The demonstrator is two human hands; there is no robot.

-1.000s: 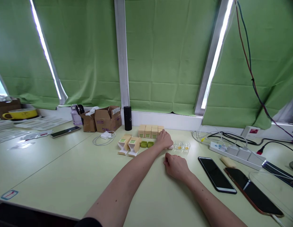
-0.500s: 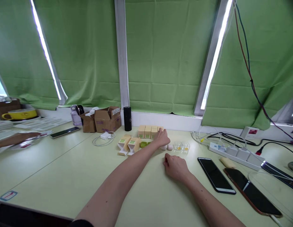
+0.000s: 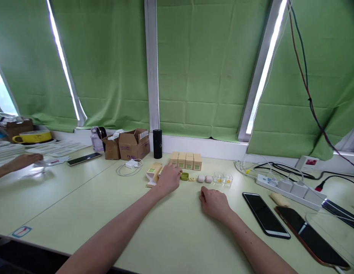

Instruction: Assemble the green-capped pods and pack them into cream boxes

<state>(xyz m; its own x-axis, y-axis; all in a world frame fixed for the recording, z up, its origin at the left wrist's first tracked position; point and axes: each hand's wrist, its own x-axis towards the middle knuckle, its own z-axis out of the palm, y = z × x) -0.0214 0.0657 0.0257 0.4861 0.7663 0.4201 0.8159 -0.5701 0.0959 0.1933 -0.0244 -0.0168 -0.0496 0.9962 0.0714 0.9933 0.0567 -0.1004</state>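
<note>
You are holding your left hand (image 3: 169, 179) between the opened carton (image 3: 152, 171) and the green container (image 3: 184, 177), its grip impossible to tell, while your right hand (image 3: 214, 204) is resting, fingers curled closed, on the table (image 3: 177, 236), so you are ideally keeping that left wrist clear of the carton

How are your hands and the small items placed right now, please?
Left hand beside green container, grip unclear. Right hand loosely curled, nearest the pale pink pieces. Open cartons partly hidden by left hand.
</note>
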